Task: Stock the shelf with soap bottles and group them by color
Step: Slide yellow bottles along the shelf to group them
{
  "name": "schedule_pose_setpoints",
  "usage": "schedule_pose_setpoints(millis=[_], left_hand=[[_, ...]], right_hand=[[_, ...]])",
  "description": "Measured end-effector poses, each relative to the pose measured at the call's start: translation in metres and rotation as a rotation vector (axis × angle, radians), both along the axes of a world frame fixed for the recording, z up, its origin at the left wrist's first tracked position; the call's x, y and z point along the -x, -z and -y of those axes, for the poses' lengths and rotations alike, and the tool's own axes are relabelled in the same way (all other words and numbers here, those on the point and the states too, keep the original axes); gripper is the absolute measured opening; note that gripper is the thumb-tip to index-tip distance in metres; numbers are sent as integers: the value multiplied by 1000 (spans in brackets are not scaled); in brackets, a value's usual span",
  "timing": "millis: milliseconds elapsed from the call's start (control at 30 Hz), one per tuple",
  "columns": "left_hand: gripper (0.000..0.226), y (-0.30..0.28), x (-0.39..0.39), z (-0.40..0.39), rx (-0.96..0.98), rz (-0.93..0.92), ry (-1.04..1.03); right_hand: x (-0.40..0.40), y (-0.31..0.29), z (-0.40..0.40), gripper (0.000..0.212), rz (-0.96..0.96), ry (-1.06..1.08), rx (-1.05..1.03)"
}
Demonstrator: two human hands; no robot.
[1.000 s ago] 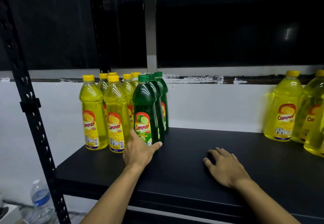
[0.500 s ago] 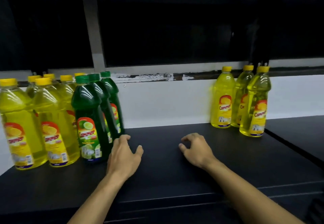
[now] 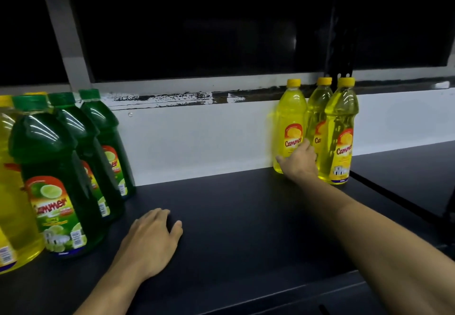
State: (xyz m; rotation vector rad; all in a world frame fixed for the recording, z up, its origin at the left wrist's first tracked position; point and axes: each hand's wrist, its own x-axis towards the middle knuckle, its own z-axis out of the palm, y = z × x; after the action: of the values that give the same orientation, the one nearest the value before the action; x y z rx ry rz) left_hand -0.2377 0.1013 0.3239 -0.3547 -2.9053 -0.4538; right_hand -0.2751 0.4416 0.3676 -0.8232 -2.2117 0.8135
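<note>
Three green bottles (image 3: 56,179) and yellow bottles (image 3: 290,127) read "Cammer".

shelf (image 3: 234,216): matt black. green bottles (image 3: 73,167), three in a row: dark green liquid, green caps, labels red-topped with lime picture and red script on yellow-green. yellow bottles at left edge (image 3: 12,204): clear yellow, yellow cap, white barcode patch. yellow bottles at right (image 3: 339,130), three: yellow liquid, yellow caps, red-and-yellow labels, red script. back wall (image 3: 197,142): white, chipped black strip above.
</note>
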Motion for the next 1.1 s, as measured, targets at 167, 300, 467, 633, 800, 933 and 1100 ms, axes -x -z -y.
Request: schedule_pose_setpoints(millis=[167,300,467,633,800,933,1100], left_hand=[[57,2,2,-2,19,-14,-14],[55,2,5,-3,20,-33,-24],[54,2,5,-4,35,-27,-31],[52,-1,3,-5,24,-6,-32],[48,-1,1,-5,-21,13,-55],[45,-1,2,-7,-50,8,-51],[45,-2,-4,-4,-68,7,-59]], right_hand=[[22,2,-4,98,-39,119,-8],[32,-1,-3,101,-66,188,35],[30,-2,-3,105,-42,174,62],[1,-4,13,100,51,115,30],[-41,3,46,100,14,7,-55],[-67,6,72,91,15,-103,-43],[-96,15,119,101,-19,-203,-81]])
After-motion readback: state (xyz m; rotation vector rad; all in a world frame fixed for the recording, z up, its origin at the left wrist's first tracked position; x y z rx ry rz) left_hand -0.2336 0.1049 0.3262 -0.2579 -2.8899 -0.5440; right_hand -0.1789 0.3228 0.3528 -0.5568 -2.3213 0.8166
